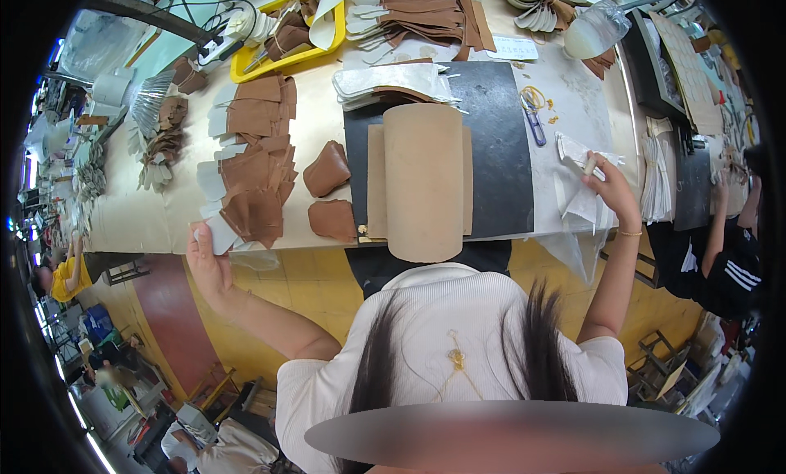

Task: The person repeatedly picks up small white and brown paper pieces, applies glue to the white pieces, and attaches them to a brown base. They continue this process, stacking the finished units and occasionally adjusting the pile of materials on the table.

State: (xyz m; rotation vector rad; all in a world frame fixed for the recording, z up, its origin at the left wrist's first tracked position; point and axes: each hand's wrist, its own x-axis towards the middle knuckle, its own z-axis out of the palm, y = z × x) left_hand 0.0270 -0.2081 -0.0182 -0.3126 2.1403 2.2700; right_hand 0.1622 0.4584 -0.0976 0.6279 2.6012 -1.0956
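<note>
Left of the tan block (424, 183), tugging the pale flap (223, 234) your left hand (210, 265) pinches could scatter brown pieces (255, 214); your right hand (614, 194) grips white sheets (583, 204).

Standing here, I can't properly read any writing. The one thing that clearly bears print is a small white card (513, 47) lying flat on the worktable (172, 212), toward its far side, just beyond the far right corner of the black mat (501, 163) and to the right of a pile of brown pieces (417, 15). It carries a line of small, faint characters, too blurred for me to make out. Over at the right, a co-worker's black clothing (727, 287) shows white stripes (742, 272) set side by side, a plain marking rather than lettering.
</note>
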